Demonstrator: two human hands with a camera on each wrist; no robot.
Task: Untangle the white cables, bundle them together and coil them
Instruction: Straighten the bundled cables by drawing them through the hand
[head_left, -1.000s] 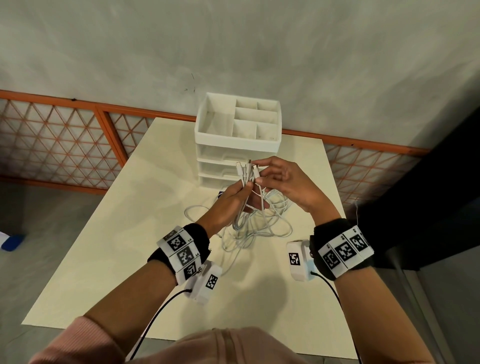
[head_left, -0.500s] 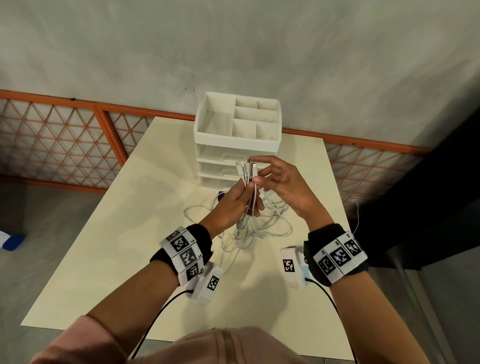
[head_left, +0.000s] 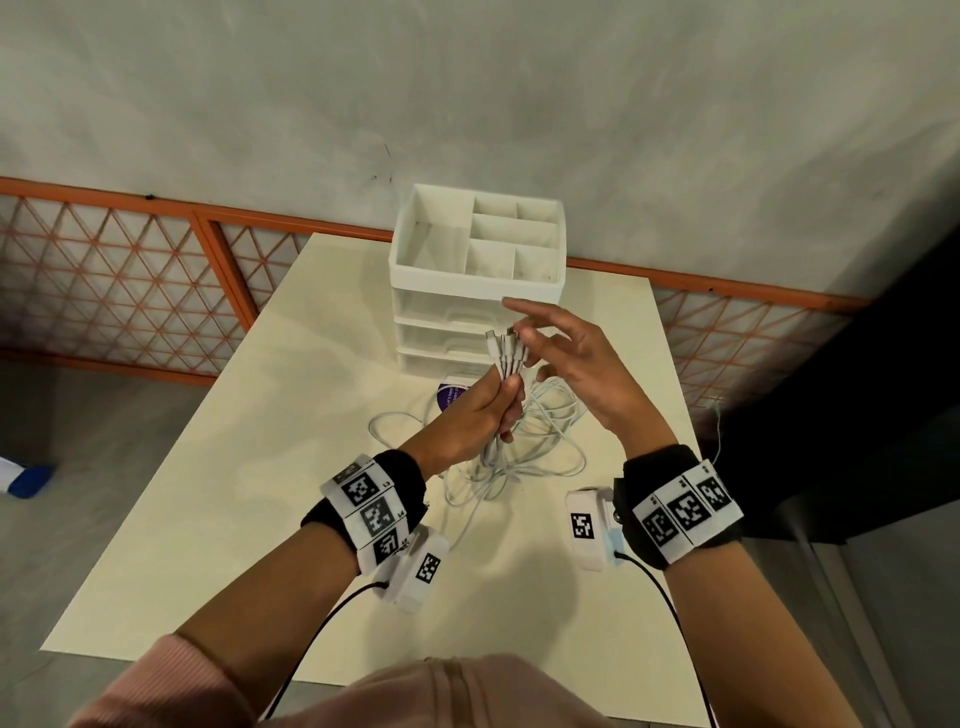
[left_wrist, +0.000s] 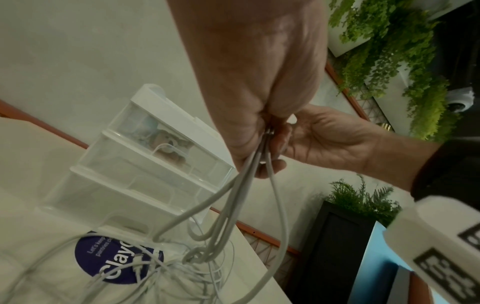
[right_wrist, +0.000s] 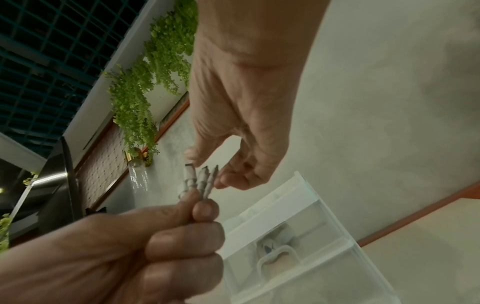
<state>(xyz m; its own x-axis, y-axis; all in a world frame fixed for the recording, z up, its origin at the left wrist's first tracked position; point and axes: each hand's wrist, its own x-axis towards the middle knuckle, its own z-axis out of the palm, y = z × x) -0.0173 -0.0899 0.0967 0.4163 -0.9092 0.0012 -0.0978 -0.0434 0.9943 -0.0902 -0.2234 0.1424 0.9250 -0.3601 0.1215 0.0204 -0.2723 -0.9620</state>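
A cream table (head_left: 218, 499) stands against a grey wall with an orange lattice rail (head_left: 130, 280) along its foot. At the far side of the table is a white drawer organiser (head_left: 447, 280), its top tray divided into compartments and its clear drawers holding small items that cannot be identified.

The left hand (head_left: 470, 415) is raised above the table with its fingers curled tight round the white cables (head_left: 524, 447) just below their plugs. The connector ends (head_left: 506, 347) stand up side by side out of the fist, while the rest of the cables hang down into a loose heap of loops on the table. The right hand (head_left: 576, 364) is just beside the plugs with its fingers spread and relaxed, holding nothing; its fingertips (right_wrist: 228, 183) are close to the connector tips, and whether they touch cannot be told.

The step in hand seems to be bundling: the ends look gathered and evened up, and the coiling is not yet begun. The next move likely calls for the right hand to take the hanging strands below the fist and draw them out straight.

The heap still crosses over itself and lies partly over a purple round label (left_wrist: 116, 259) in front of the organiser, so loops could snag when pulled. The organiser is near the hands.
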